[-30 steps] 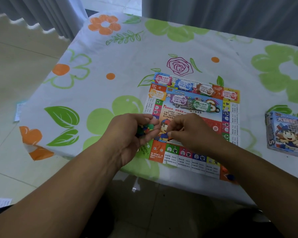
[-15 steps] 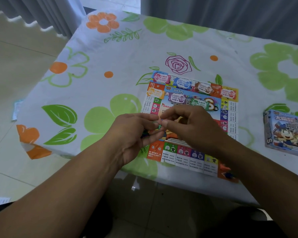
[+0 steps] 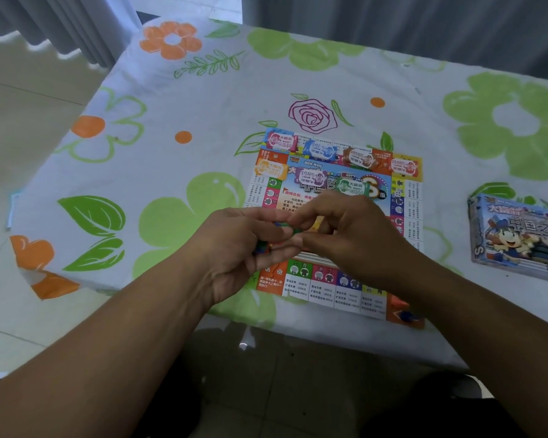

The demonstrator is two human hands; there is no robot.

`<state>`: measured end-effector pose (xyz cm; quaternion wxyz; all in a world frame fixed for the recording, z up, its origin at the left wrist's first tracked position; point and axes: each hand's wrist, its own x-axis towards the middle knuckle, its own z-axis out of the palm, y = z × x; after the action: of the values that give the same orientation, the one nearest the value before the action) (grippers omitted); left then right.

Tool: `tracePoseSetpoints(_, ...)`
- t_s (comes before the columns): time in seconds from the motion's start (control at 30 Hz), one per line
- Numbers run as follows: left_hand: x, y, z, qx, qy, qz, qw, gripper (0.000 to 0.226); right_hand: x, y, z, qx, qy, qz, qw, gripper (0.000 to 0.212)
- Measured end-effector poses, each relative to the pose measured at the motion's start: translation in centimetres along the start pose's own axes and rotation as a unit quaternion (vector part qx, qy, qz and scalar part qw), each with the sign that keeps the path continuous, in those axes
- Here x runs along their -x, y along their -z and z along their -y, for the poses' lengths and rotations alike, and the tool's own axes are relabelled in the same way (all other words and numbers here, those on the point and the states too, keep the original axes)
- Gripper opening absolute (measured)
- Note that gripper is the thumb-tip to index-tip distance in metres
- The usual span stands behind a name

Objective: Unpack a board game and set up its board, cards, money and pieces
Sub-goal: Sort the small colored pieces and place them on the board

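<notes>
Over the game board (image 3: 329, 284), the left hand (image 3: 234, 251) holds small coloured pieces (image 3: 263, 247); the right hand (image 3: 348, 238) pinches them. Game box (image 3: 519, 238) on desk (image 3: 171, 121), right.

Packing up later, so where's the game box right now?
Head view: the game box lies on the flowered tablecloth at far right, apart from the game board.

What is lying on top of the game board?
Play money stacks lie on the game board's far half. The left hand and right hand, holding small coloured pieces, hide its middle.
</notes>
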<state>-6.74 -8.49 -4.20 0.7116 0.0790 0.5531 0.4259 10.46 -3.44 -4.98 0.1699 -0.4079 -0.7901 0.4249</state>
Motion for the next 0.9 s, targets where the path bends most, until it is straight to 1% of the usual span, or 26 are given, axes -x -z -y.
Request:
tracePoseSetpoints(0.1, 0.0, 0.0, 0.1, -0.01, -0.004, -0.004, 1.0, 0.026, 0.0, 0.6, 0.3, -0.062, -0.02, 0.023, 0.998, 0.02)
tracePoseSetpoints(0.2, -0.1, -0.1, 0.2, -0.026, 0.0, -0.008, 1.0, 0.02, 0.0, 0.8, 0.3, -0.078, -0.033, 0.04, 0.996, 0.023)
tracePoseSetpoints(0.3, -0.1, -0.1, 0.3, -0.033, 0.003, -0.01, 0.999, 0.018, 0.2, 1.0, 0.4, -0.089, -0.045, 0.047, 0.994, 0.022)
tracePoseSetpoints(0.53, -0.3, -0.3, 0.2, -0.044, 0.016, 0.011, 0.999, 0.023, 0.2, 1.4, 0.6, -0.129, -0.098, 0.055, 0.985, 0.016)
tracePoseSetpoints(0.67, -0.3, -0.3, 0.3, -0.048, 0.023, 0.012, 0.998, 0.029, 0.3, 1.3, 0.6, -0.171, -0.142, 0.054, 0.973, 0.013)
tracePoseSetpoints(0.8, -0.3, -0.4, 0.4, -0.052, 0.031, 0.012, 0.998, 0.033, 0.2, 1.2, 0.5, -0.176, -0.172, 0.056, 0.968, 0.009)
tracePoseSetpoints(0.9, -0.2, -0.4, 0.2, -0.055, 0.034, 0.019, 0.998, 0.035, 0.1, 1.1, 0.5, -0.201, -0.189, 0.055, 0.96, 0.007)
